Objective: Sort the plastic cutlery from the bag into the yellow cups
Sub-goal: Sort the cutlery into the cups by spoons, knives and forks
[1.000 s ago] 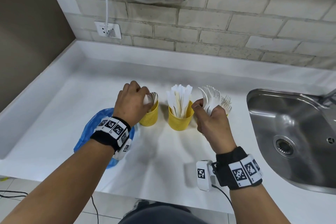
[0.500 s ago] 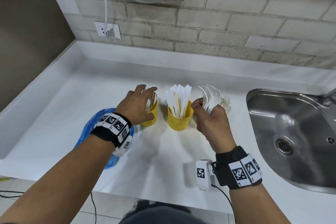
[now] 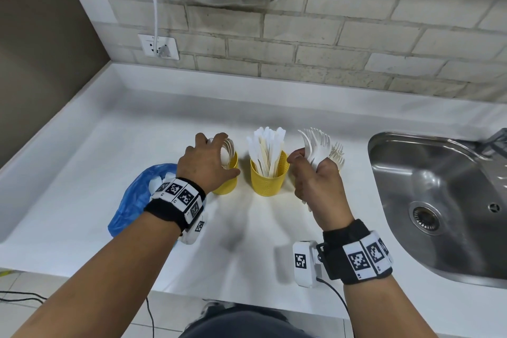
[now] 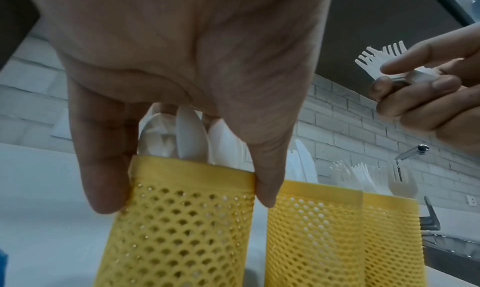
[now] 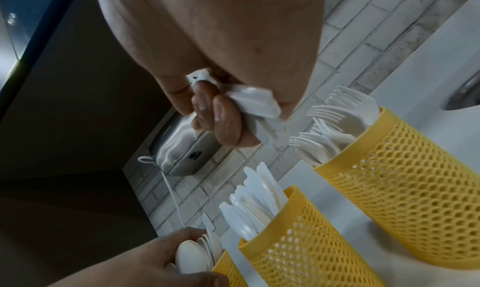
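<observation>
Since half a second ago, my left hand [image 3: 206, 164] has settled lower over the spoon cup [image 3: 229, 177], thumb and fingers curled round its rim. Nearest me on the counter [image 3: 82, 167] lies the blue bag [image 3: 137, 197]. My right hand [image 3: 318, 186] holds a closed grip on a bundle of forks [image 3: 315, 145]. Beyond it stand the knife cup [image 3: 267, 178] and fork cup [image 5: 405, 158].
</observation>
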`<state>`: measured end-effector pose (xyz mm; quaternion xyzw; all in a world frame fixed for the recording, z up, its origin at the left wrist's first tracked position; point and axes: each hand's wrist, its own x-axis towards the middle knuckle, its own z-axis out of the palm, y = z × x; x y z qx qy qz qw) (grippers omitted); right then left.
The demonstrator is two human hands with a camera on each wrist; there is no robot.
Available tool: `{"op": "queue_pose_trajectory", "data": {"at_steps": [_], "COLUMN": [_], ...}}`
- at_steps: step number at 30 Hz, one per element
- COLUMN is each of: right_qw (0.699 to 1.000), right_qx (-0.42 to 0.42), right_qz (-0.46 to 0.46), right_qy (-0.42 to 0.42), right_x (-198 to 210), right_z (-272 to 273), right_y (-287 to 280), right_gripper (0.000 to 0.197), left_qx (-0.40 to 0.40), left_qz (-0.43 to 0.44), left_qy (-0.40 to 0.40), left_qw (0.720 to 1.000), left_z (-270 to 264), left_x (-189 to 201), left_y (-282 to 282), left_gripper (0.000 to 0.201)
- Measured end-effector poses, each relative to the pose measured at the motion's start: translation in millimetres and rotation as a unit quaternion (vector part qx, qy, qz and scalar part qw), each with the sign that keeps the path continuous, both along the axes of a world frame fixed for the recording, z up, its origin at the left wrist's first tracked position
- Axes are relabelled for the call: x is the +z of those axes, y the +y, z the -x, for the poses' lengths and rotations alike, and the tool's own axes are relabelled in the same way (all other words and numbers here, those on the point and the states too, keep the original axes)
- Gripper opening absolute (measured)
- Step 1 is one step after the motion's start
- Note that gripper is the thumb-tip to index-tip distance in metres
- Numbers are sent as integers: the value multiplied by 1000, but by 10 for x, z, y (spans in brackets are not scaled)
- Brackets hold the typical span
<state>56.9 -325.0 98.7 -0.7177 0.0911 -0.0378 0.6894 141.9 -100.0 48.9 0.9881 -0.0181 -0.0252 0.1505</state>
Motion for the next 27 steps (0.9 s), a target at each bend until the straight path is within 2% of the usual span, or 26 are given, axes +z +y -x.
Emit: {"op": "queue_pose_trajectory", "data": {"at_steps": [3, 5, 7, 9, 11, 14, 18, 23, 27], "right_qw": [1000, 999, 1000, 999, 999, 999, 998, 998, 990], "right_qx": [-1, -11, -20, -26, -33, -22, 10, 36, -28], "right_qz": [-18, -30, -15, 16, -7, -34, -57, -47, -136], "right_qy": [6, 15, 11, -9, -12, -9, 9, 10, -16], "right_x": [-4, 21, 48, 70, 87, 132, 233, 154, 215], "right_z": [-6, -11, -21, -32, -50, -45, 10, -31, -98], "right_y": [12, 37, 71, 127, 191, 265, 339, 341, 131], "right_gripper": [39, 47, 55, 63, 62, 54, 48, 53, 31], "left_qx": [17, 25, -7, -52, -69, -64, -120, -117, -121], "left_qz": [7, 10, 78, 201, 330, 432, 460, 474, 454], "left_qy": [-13, -81, -177, -213, -166, -53, 20, -21, -42], "left_qw": [1000, 996, 981, 955, 927, 898, 880, 873, 882], "left_z": [69, 168, 320, 517, 697, 831, 929, 985, 945], "left_x": [46, 133, 247, 354, 392, 314, 246, 236, 259], "left_y": [-50, -113, -211, -355, -523, -697, -751, -781, -730], "left_gripper": [106, 105, 91, 69, 50, 43, 12, 27, 21]}}
